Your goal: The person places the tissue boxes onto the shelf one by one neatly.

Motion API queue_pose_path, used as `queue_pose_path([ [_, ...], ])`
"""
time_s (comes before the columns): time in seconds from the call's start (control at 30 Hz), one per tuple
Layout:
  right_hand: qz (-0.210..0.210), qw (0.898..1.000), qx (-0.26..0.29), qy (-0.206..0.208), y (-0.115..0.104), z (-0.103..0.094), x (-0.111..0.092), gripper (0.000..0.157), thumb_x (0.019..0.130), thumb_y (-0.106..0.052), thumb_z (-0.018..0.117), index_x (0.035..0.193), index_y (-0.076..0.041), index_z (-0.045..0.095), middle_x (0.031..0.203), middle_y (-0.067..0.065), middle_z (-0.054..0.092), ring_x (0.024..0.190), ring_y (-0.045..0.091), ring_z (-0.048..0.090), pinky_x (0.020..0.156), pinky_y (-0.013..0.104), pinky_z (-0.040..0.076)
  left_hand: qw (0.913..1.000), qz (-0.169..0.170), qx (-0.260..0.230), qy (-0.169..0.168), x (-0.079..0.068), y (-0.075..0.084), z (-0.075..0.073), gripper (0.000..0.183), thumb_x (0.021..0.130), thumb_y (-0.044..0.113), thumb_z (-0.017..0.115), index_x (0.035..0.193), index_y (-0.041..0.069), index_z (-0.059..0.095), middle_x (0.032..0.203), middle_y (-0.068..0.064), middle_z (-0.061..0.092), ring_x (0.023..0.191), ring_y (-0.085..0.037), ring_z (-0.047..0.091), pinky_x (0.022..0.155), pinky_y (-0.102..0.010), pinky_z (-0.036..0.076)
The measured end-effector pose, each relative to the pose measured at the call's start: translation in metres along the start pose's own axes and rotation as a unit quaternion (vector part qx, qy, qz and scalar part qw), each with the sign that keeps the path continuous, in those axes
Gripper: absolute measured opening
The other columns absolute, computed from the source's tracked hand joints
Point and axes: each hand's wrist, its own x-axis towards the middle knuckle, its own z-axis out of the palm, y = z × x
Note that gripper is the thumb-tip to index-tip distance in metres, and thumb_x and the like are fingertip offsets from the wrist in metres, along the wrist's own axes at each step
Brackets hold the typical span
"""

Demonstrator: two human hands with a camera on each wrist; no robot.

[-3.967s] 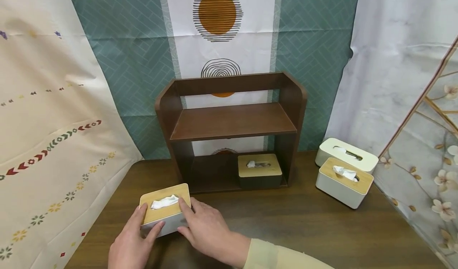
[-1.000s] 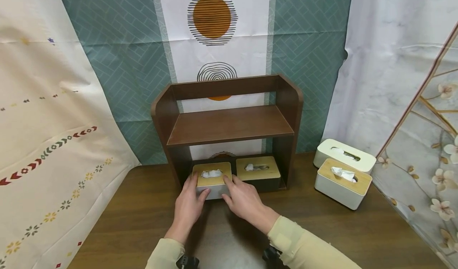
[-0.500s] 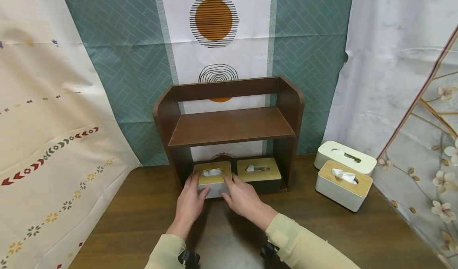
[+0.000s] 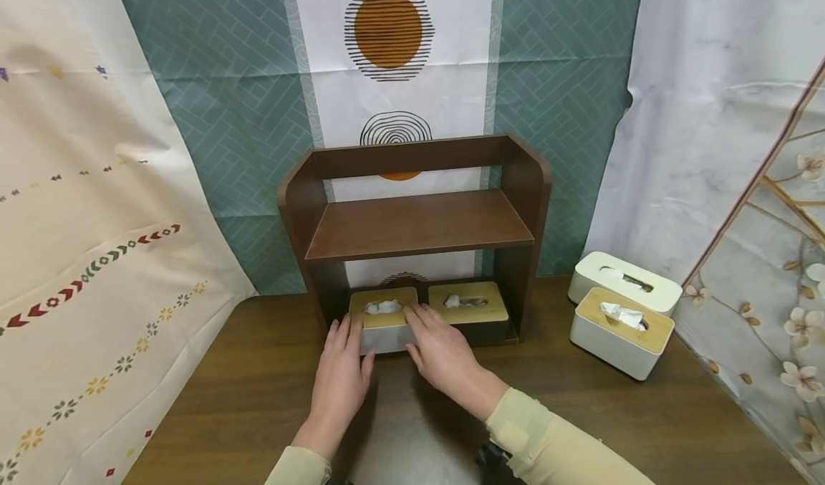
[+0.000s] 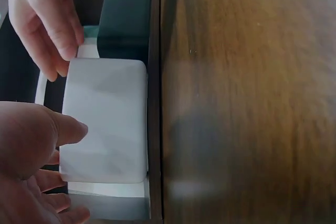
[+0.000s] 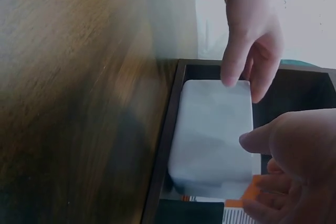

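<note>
A white tissue box (image 4: 385, 339) with a wooden lid and tissue showing sits in the lower left of the brown shelf (image 4: 412, 223), beside a dark tissue box (image 4: 473, 329). My left hand (image 4: 338, 377) is at its left side, fingers fairly straight. In the left wrist view, the left thumb (image 5: 71, 128) lies across the view of its white front. My right hand (image 4: 445, 356) is at the box's right side, with fingertips near the lid edge. In the right wrist view, the right thumb (image 6: 257, 140) is by the box's upper edge. Contact is hard to tell.
At the right of the wooden table (image 4: 258, 406) stand a white box with a wooden lid (image 4: 615, 345) and an all-white tissue box (image 4: 589, 284) behind it. Fabric hangs behind and at both sides. The shelf's upper board (image 4: 419, 223) is above the hands.
Four seconds ago both hands held the white box left of the shelf. It has moved right and back into the lower compartment. Lately the left thumb has slid down from its front.
</note>
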Motion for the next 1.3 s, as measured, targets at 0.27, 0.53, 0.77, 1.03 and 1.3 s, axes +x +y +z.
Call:
queue_pose_path([
  [0.27, -0.034, 0.999, -0.035, -0.002, 0.01, 0.005, 0.001, 0.061, 0.097, -0.02, 0.089, 0.149, 0.0, 0.065, 0.152, 0.018, 0.065, 0.143, 0.04, 0.058, 0.118, 0.057, 0.047, 0.999, 0.026, 0.037, -0.006, 0.0, -0.001, -0.005, 0.065, 0.093, 0.007, 0.089, 0.148, -0.012, 0.06, 0.155, -0.034, 0.056, 0.147, -0.056, 0.05, 0.117, -0.063, 0.046],
  [0.53, -0.021, 0.999, -0.005, -0.042, 0.022, 0.008, 0.003, 0.063, 0.099, -0.011, 0.085, 0.156, -0.004, 0.06, 0.161, 0.016, 0.058, 0.152, 0.041, 0.05, 0.123, 0.062, 0.04, 0.9984, 0.023, 0.046, -0.023, 0.005, 0.0, -0.003, 0.063, 0.094, 0.002, 0.086, 0.15, -0.011, 0.058, 0.155, -0.034, 0.055, 0.145, -0.057, 0.051, 0.117, -0.06, 0.047],
  [0.77, -0.024, 0.998, 0.012, -0.048, 0.024, 0.006, 0.003, 0.064, 0.098, -0.008, 0.084, 0.157, -0.004, 0.06, 0.162, 0.017, 0.056, 0.154, 0.042, 0.047, 0.123, 0.064, 0.038, 0.9982, 0.02, 0.047, -0.033, 0.006, -0.001, -0.005, 0.062, 0.096, 0.0, 0.084, 0.151, -0.01, 0.058, 0.156, -0.033, 0.056, 0.144, -0.056, 0.052, 0.116, -0.06, 0.048],
  [1.03, -0.027, 0.999, 0.012, -0.044, 0.023, 0.007, 0.002, 0.063, 0.097, -0.008, 0.086, 0.155, -0.004, 0.062, 0.161, 0.016, 0.058, 0.155, 0.041, 0.046, 0.124, 0.064, 0.037, 0.9979, 0.025, 0.049, -0.034, 0.005, -0.001, -0.007, 0.063, 0.095, 0.0, 0.085, 0.151, -0.01, 0.057, 0.156, -0.032, 0.055, 0.143, -0.056, 0.053, 0.116, -0.061, 0.048],
  [1.3, -0.028, 0.999, 0.007, -0.044, 0.024, 0.004, 0.001, 0.062, 0.098, -0.009, 0.085, 0.155, -0.004, 0.062, 0.161, 0.017, 0.057, 0.155, 0.041, 0.046, 0.124, 0.062, 0.037, 0.9982, 0.021, 0.043, -0.036, 0.007, -0.002, -0.007, 0.064, 0.095, 0.0, 0.085, 0.151, -0.011, 0.056, 0.157, -0.033, 0.054, 0.144, -0.056, 0.052, 0.116, -0.061, 0.047],
])
